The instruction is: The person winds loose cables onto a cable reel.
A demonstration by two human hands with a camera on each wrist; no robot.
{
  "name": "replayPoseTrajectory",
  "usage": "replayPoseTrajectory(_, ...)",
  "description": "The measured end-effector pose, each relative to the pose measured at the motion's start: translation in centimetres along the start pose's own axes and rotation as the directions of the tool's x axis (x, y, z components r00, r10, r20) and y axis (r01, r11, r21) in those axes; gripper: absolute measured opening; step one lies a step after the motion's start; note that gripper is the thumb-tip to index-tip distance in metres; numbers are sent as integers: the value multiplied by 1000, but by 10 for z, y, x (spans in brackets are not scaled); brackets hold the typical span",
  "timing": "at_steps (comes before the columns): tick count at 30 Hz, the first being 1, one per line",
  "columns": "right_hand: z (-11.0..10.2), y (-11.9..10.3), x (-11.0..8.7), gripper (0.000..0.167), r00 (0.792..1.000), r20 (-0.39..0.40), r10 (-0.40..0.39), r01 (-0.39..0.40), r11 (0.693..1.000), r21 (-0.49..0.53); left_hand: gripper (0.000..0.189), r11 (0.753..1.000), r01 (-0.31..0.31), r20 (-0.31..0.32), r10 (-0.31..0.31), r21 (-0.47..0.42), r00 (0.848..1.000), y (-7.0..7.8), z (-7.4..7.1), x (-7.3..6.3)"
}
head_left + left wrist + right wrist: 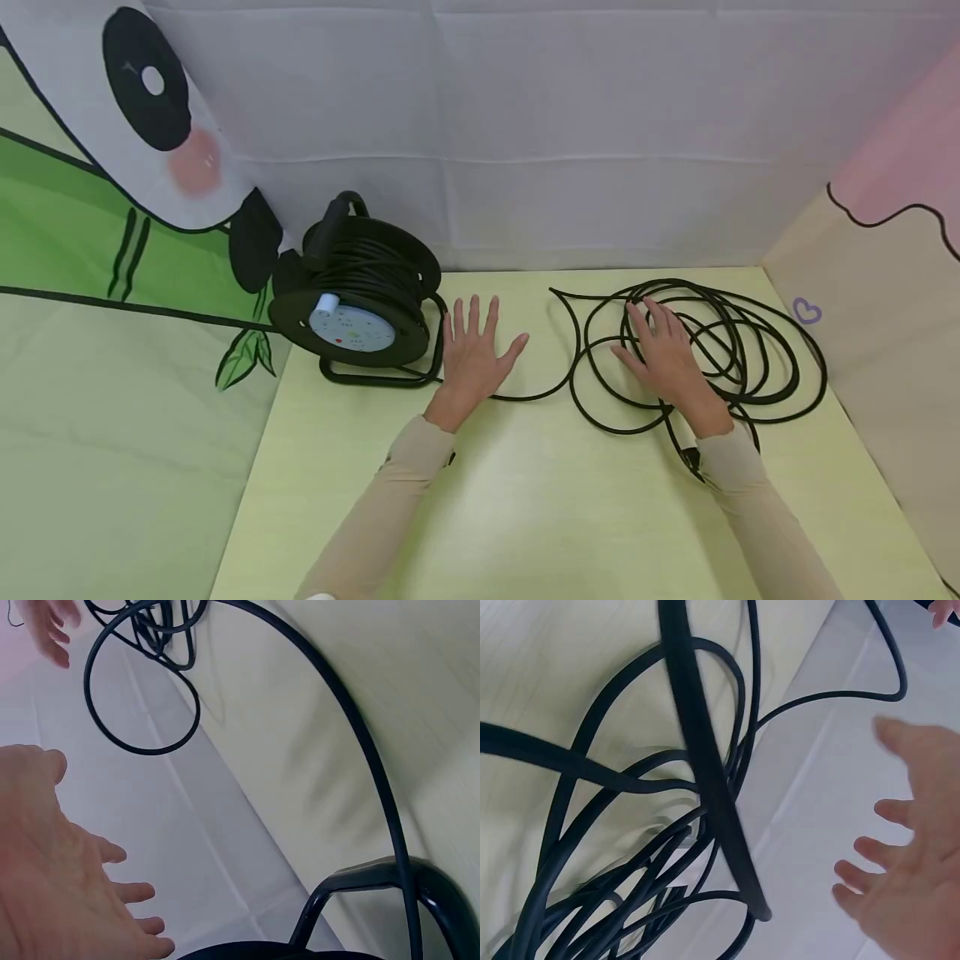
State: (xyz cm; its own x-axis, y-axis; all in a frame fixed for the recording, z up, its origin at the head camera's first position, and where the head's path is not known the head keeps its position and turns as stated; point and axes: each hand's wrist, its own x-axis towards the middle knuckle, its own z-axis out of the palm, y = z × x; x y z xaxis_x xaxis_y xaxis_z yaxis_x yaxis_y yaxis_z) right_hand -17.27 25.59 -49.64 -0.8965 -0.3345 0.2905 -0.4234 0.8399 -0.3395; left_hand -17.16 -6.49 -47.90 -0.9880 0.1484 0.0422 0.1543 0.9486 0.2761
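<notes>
A black cable reel (360,292) with a pale blue socket face stands at the back left of the table, some cable wound on its drum. From it a black cable (532,398) runs right to a loose heap of coils (750,358). My left hand (471,358) is held just right of the reel, fingers straight and spread; in the left wrist view this hand (67,862) holds nothing. Above the coils is my right hand (667,358), fingers extended. The right wrist view shows that hand (907,847) apart from the cable, with nothing in it.
The pale yellow table (525,517) meets a white cloth wall (570,150) at the back. Printed cloth hangs at the left (135,400) and right (885,317). Partly behind the right sleeve, a black cable end (692,458) lies on the table.
</notes>
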Motion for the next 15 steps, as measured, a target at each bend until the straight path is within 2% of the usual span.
replayPoseTrajectory(2, 0, -3, 2, 67, 996, -61, -58, 58, 998, -5, 84, 999, -4, -34, 3, -37, 999, -1, -6, -1)
replayPoseTrajectory(5, -1, -7, 5, 59, 976, -158, -152, 155, 988, 8, 82, 993, -16, -85, 6, -116, 996, -3, -15, -3)
replayPoseTrajectory(9, -1, -13, 8, 49, 923, -269, -274, 290, 957, 21, 78, 976, -34, -145, 3, -213, 989, -4, -28, -5)
replayPoseTrajectory(11, -1, -17, 9, 45, 902, -292, -317, 337, 941, 19, 75, 970, -40, -168, -1, -242, 986, -6, -35, -7)
replayPoseTrajectory(15, 0, -27, 14, 41, 884, -290, -368, 392, 920, 27, 71, 959, -44, -229, -22, -279, 973, -10, -52, -10)
